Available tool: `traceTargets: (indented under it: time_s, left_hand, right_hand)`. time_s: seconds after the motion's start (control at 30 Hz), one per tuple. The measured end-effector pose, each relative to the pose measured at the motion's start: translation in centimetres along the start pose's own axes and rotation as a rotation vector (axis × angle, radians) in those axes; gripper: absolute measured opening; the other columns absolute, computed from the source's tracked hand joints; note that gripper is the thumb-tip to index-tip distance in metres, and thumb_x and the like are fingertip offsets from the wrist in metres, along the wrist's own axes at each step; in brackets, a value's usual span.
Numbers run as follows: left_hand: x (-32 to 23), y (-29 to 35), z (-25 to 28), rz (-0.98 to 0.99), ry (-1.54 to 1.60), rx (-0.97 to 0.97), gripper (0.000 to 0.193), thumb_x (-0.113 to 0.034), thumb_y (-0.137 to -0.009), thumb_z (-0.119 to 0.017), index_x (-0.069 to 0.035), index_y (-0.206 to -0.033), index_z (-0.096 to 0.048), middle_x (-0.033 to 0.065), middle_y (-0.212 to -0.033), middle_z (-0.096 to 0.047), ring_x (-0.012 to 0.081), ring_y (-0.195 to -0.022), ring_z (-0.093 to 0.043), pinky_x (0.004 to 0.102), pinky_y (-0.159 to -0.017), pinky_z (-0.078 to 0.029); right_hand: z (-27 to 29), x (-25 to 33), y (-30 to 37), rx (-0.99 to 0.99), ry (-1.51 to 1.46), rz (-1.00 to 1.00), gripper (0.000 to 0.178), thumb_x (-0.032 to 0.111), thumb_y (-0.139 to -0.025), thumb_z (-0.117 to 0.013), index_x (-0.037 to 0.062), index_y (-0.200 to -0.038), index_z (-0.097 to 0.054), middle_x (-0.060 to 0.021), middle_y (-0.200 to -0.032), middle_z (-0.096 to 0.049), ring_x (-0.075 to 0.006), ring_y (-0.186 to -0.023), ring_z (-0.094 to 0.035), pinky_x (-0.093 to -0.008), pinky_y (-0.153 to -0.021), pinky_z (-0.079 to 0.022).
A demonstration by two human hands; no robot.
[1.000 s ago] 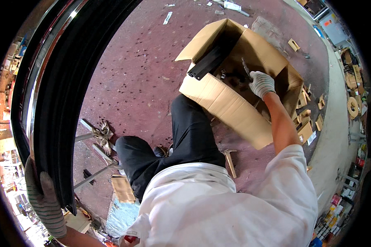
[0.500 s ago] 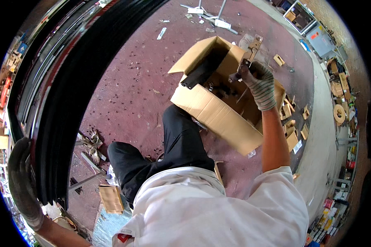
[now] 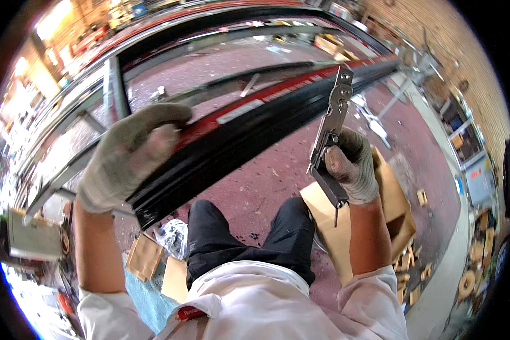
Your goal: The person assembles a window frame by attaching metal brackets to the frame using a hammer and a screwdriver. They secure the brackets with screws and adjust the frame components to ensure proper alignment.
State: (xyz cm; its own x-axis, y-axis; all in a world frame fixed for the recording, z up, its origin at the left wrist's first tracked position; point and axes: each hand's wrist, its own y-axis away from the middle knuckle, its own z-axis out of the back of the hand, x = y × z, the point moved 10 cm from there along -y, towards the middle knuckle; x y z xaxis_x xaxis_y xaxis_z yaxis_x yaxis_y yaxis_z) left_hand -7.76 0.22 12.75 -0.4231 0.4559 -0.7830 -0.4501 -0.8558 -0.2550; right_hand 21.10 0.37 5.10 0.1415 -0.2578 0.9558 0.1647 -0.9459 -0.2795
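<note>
My right hand (image 3: 351, 167), in a striped knit glove, grips a metal hinge (image 3: 335, 107) with a holed plate pointing up. A dark arm (image 3: 330, 184) of the hinge hangs below the fingers, with a thin rod at its lower end. My left hand (image 3: 136, 150), also gloved and slightly blurred, is over the near left part of a long black metal frame (image 3: 255, 133) with a red strip along it. Its fingers are bent and stand apart from the thumb, with nothing seen between them. Whether it touches the frame is hard to tell.
An opened cardboard box (image 3: 388, 209) stands on the floor beside my right forearm. Wooden scraps (image 3: 405, 263) lie near it. Smaller brown cartons (image 3: 147, 255) and crumpled plastic (image 3: 173, 237) lie by my left leg. A grey metal cabinet (image 3: 481, 175) stands at the far right.
The view has swung left toward the frame. My right hand has lifted the hinge away from the box, nearer the frame. My left hand has moved from the frame's side to above its end.
</note>
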Motion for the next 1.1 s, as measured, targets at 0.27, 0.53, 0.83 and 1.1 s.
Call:
traceTargets:
  time_s: [0.27,0.53,0.83,1.1]
  left_hand:
    - [0.5,0.6,0.5,-0.081,0.209,0.022,0.058,-0.052,-0.097,-0.059,-0.002,-0.127,-0.062,0.0067,-0.110,-0.067,0.0118,-0.099,-0.059,0.0269,-0.089,-0.047]
    - [1.7,2.3,2.9,-0.133,0.605,-0.171,0.038,-0.031,-0.102,-0.057,-0.002,-0.127,-0.064,0.0050,-0.113,-0.069,0.0120,-0.104,-0.063,0.0280,-0.093,-0.050]
    - [3.6,3.5,5.1,-0.084,0.619,-0.458,0.034,-0.031,-0.099,-0.062,-0.001,-0.113,-0.069,0.0011,-0.096,-0.070,0.0071,-0.090,-0.062,0.0245,-0.081,-0.052]
    - [4.5,3.4,6.1,-0.124,0.476,-0.602,0.033,-0.035,-0.103,-0.053,-0.008,-0.091,-0.069,-0.0017,-0.079,-0.064,0.0060,-0.070,-0.056,0.0222,-0.059,-0.045]
  right_hand:
    - [-14.3,4.4,-4.5,0.505,0.303,0.108,0.017,0.017,-0.086,-0.073,0.0035,-0.095,-0.069,0.0037,-0.080,-0.065,-0.0024,-0.069,-0.054,-0.0202,-0.062,-0.046]
    - [-22.7,3.1,-5.9,0.721,0.223,0.073,0.019,0.022,-0.087,-0.074,0.0036,-0.091,-0.070,0.0052,-0.073,-0.062,-0.0018,-0.067,-0.052,-0.0207,-0.059,-0.045]
    - [-24.1,3.2,-6.9,0.634,0.354,0.051,0.023,0.024,-0.089,-0.075,0.0024,-0.093,-0.071,0.0036,-0.077,-0.063,-0.0033,-0.071,-0.054,-0.0223,-0.065,-0.048]
    - [-18.7,2.9,-9.6,0.269,0.729,0.320,0.014,0.016,-0.091,-0.071,0.0032,-0.096,-0.072,-0.0022,-0.077,-0.068,-0.0042,-0.067,-0.056,-0.0216,-0.064,-0.049]
